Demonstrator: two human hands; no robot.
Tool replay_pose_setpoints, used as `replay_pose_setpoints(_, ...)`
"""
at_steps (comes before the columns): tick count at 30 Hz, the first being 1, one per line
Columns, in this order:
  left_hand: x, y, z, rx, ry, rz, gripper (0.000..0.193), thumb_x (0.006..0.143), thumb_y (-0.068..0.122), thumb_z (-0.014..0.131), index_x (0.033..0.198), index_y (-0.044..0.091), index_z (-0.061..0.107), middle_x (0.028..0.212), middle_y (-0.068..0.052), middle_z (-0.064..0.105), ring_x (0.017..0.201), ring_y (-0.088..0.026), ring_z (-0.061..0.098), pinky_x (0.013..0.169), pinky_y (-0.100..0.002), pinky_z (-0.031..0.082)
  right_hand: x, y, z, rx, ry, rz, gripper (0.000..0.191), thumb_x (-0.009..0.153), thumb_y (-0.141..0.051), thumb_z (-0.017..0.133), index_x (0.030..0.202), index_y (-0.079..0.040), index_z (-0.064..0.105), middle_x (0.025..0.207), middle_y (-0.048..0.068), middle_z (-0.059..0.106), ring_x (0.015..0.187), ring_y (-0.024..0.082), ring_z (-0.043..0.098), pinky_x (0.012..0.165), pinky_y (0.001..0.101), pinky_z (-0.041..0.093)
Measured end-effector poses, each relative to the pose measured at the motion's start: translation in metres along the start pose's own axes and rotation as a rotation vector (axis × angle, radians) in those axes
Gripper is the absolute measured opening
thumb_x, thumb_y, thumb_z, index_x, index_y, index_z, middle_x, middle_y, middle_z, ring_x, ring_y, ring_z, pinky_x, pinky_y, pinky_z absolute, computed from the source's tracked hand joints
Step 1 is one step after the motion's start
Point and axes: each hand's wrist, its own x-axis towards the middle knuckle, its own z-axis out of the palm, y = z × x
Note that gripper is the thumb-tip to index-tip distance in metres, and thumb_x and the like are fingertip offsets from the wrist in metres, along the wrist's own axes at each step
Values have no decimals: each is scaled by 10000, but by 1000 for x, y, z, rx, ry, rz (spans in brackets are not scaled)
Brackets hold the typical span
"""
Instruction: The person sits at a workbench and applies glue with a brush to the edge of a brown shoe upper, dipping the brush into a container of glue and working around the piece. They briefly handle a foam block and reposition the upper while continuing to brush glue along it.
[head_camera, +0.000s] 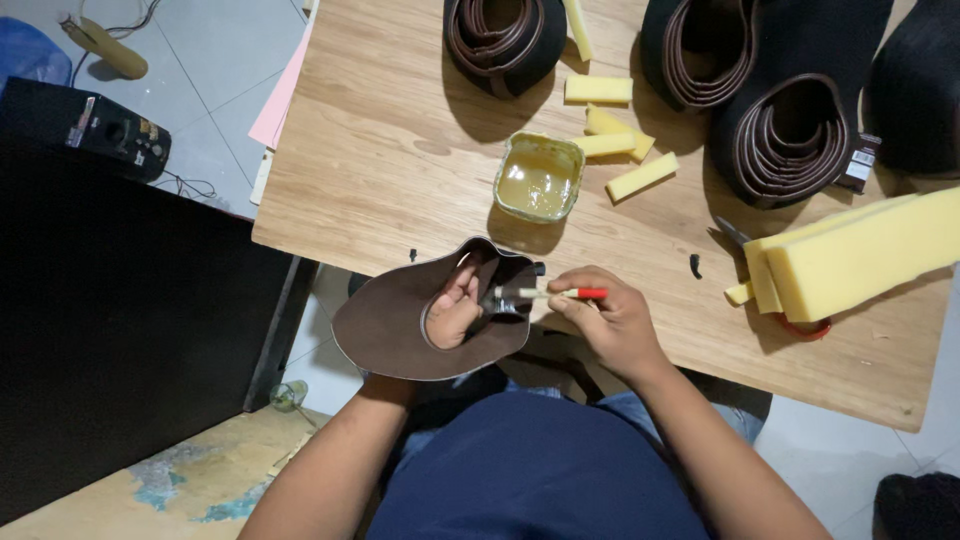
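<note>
My left hand (455, 305) is pushed up through the hole of a dark brown hat-shaped piece (385, 325), holding it at the table's near edge. My right hand (605, 320) grips a small brush with a red and white handle (560, 293); its bristle end touches the inner rim of the brown piece. A square tub of yellowish glue (538, 178) sits just beyond on the wooden table (380, 150).
Several black hat crowns with brown inner bands (790, 130) stand at the table's far side. Yellow foam strips (615, 125) lie near the tub, and a big yellow foam block (860, 255) sits on red-handled scissors at right. A black cabinet (120, 330) stands to the left.
</note>
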Motion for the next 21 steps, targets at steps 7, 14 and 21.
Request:
replay_pose_setpoints(7,-10,37,10,991,-134,514,532,915,127,691,1401,6,512,1356,-146,554,1265,-236,532,1114,-348,403,5,6,2,7,29,89,141,949,-96,705,1068,-24,728,976,88,746,893,149,687,812,290,555)
replay_pose_setpoints(14,-14,83,44,636,-114,103,423,924,92,621,1339,12,608,1236,-175,624,1139,-270,613,1013,-358,497,10,-10,16,-375,49,-148,160,884,-139,769,1007,-42,734,937,92,722,848,198,713,746,299,550)
replay_pose_setpoints(21,-14,75,66,546,-5,275,472,832,-50,464,1279,-7,608,1177,-143,642,1095,-258,642,1009,-331,501,4,-8,13,-310,100,-8,154,903,-167,734,983,-37,720,928,111,724,837,254,724,759,332,551)
